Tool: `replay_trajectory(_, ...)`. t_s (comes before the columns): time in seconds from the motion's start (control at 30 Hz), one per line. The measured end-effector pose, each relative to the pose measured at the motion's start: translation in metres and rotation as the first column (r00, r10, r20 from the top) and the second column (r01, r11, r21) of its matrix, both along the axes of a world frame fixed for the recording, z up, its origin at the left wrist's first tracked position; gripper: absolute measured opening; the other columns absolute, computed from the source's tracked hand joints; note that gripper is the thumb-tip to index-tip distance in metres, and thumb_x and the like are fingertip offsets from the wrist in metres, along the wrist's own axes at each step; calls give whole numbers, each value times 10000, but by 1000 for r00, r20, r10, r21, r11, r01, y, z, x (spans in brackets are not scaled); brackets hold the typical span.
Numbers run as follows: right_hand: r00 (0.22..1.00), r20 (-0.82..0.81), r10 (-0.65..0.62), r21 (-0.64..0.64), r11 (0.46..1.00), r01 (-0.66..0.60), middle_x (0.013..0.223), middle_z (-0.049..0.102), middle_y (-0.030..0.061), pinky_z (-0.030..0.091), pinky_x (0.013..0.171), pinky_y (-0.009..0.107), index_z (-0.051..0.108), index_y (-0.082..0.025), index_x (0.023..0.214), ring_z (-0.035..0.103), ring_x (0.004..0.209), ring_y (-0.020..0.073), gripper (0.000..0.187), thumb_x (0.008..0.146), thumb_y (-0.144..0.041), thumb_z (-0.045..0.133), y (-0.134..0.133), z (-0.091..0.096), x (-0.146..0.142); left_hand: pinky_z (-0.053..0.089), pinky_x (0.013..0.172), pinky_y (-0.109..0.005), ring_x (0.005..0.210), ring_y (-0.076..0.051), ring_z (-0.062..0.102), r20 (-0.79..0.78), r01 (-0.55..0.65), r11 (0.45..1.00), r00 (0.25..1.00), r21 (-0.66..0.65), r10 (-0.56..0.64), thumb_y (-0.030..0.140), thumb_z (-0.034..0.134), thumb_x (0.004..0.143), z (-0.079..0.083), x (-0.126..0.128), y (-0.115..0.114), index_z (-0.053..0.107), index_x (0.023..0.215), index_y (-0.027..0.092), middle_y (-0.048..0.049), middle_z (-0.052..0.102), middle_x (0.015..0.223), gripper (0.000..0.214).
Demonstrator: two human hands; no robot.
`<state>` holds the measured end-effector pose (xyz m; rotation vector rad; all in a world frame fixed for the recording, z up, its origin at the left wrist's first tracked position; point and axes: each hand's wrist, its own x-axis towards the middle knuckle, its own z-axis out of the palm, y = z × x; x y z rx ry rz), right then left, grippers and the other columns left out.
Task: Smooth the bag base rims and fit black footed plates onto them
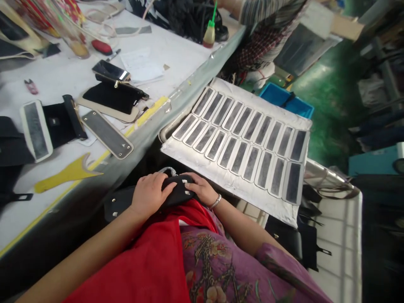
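in the head view, the left hand [150, 193] is partly closed over a black piece [176, 194], fingers curled over its upper edge, thumb along its face; the right hand [202, 189] holds the other end, half closed, thumb near a white tab [184, 181]. under both hands, the piece lies against smooth red cloth [151, 261]. small bright fittings [113, 200] already sit at its left end, so it looks partly made up; what it lacks i cannot tell. beyond the right hand, a board [195, 158] bears two rows of flat, round-cornered strips [244, 119], grey with pale borders, seemingly yet unused. up and left of the left hand, a similar grey panel [107, 134] with metal rings lies near a soft-looking black pouch [109, 97].
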<state>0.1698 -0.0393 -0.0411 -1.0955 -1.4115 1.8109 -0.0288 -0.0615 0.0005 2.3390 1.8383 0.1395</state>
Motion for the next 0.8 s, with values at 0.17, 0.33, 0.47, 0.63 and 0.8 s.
replay_trajectory(0.17,984,177,-7,159,987,-21,1052,614,47,428,879,319,560,-162,1130,555,955,174,359,848,-374,496,3,9,-1,364,708,-340,851,-246,562,-93,1,1000,996,-12,-3,486,319,908,1,5,2,574,919,162,-79,619,857,413)
replay_trajectory(0.33,975,220,22,221,973,-72,1081,609,46,416,910,312,556,-168,1142,554,990,169,386,889,-426,422,5,6,0,370,700,-329,828,-230,565,-96,-11,999,995,-40,7,462,303,919,4,4,4,578,882,170,-70,612,835,403)
replay_trajectory(0.47,979,205,3,229,972,-51,1129,591,58,392,958,324,544,-162,1158,537,1047,173,401,915,-425,364,0,6,0,377,737,-353,837,-241,553,-86,44,999,995,-26,-46,486,350,897,9,8,7,585,887,167,-79,599,857,396)
replay_trajectory(0.63,973,210,-94,212,976,49,1113,597,57,377,982,318,554,-171,1140,535,1057,167,370,922,-396,357,-5,11,-7,391,737,-321,864,-219,519,-8,131,991,991,-33,-131,491,401,881,8,17,13,576,922,183,-64,562,895,356)
replay_trajectory(0.8,954,286,-86,240,971,15,1099,604,55,396,956,321,553,-184,1143,550,1023,167,350,922,-381,367,-3,13,-10,392,733,-304,871,-201,514,25,155,987,988,-36,-154,470,349,908,8,12,16,583,912,187,-58,560,896,367)
